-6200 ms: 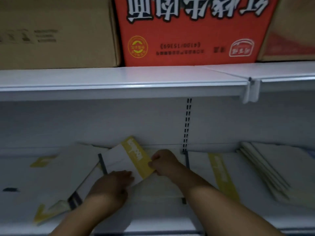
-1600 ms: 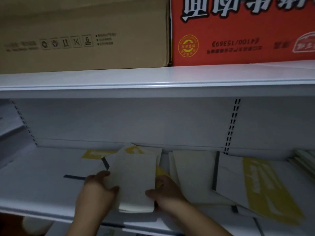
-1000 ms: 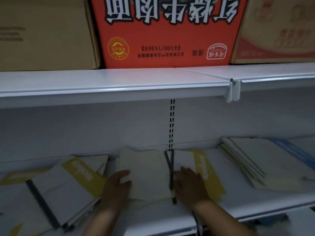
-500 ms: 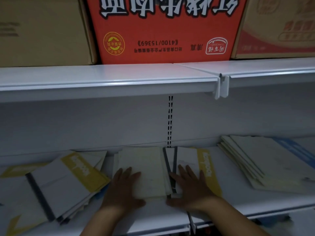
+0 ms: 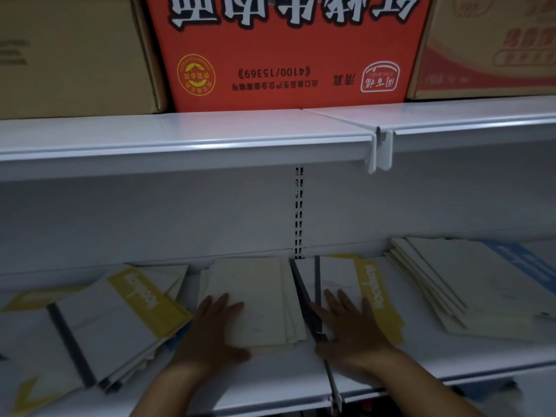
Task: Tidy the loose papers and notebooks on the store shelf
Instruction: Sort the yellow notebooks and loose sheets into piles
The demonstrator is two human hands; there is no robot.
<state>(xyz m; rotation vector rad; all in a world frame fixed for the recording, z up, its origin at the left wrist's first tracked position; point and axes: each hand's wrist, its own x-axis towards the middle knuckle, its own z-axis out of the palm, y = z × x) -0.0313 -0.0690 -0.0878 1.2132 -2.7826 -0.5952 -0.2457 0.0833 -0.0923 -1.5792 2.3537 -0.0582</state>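
Your left hand (image 5: 210, 332) lay flat, fingers spread, on the cream stack of papers (image 5: 255, 299) mid-shelf, pressing down, not gripping. Your right hand (image 5: 349, 329) lay flat too, palm down on the white notebook with the yellow band (image 5: 355, 284), fingers loose and holding nothing. The two piles sat side by side, touching or nearly so along the notebook's dark spine (image 5: 304, 299); the light was too dim to say which. Both rested on the lower shelf (image 5: 285, 374), just in front of the slotted upright in the back wall. To the left, a slanted heap of yellow-banded notebooks (image 5: 114, 320) fanned out toward the front edge. To the right, well apart from your hands, a second fanned pile of pale notebooks (image 5: 457, 284) lay at an angle, with a blue-edged one (image 5: 523, 260) at its far side. On the upper shelf (image 5: 186, 136) stood a red carton (image 5: 288, 49) between two brown boxes (image 5: 72, 55).
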